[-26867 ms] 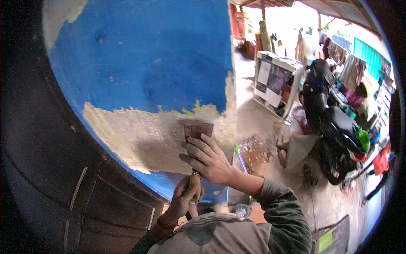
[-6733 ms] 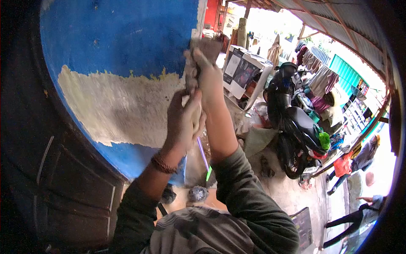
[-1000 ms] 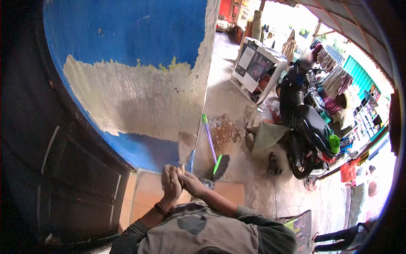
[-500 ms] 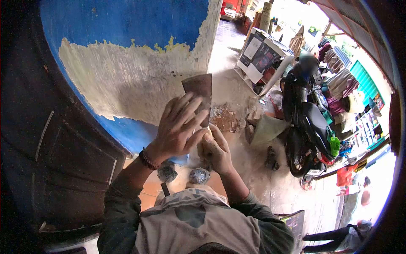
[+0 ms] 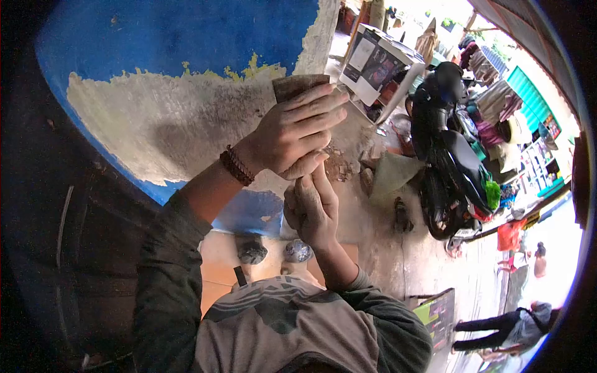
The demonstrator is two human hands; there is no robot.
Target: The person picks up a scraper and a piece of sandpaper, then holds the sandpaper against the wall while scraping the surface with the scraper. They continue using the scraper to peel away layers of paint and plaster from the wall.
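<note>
My right hand [image 5: 314, 208] is closed around the handle of a wide metal scraper [image 5: 300, 86], which points away from me with its blade up. The handle itself is mostly hidden by my fingers. Across the blade lies my left hand [image 5: 295, 133], fingers stretched out and flat, covering all but the blade's broad end. A dark bracelet [image 5: 236, 166] circles the left wrist. Beyond the hands stands a wall with blue paint [image 5: 174, 40] above a wide grey, bare patch [image 5: 149, 118] with ragged edges.
A dark door [image 5: 81, 248] is on the left. Crumbled debris [image 5: 342, 169] and a pale sheet [image 5: 395, 175] lie on the floor. A motorcycle [image 5: 457, 158] and a white boxy unit [image 5: 382, 68] stand to the right. Another person [image 5: 525, 326] is at the lower right.
My left hand has slid forward and to the right along the blade, hiding more of it. The right hand still holds the scraper, and the view has shifted slightly.
</note>
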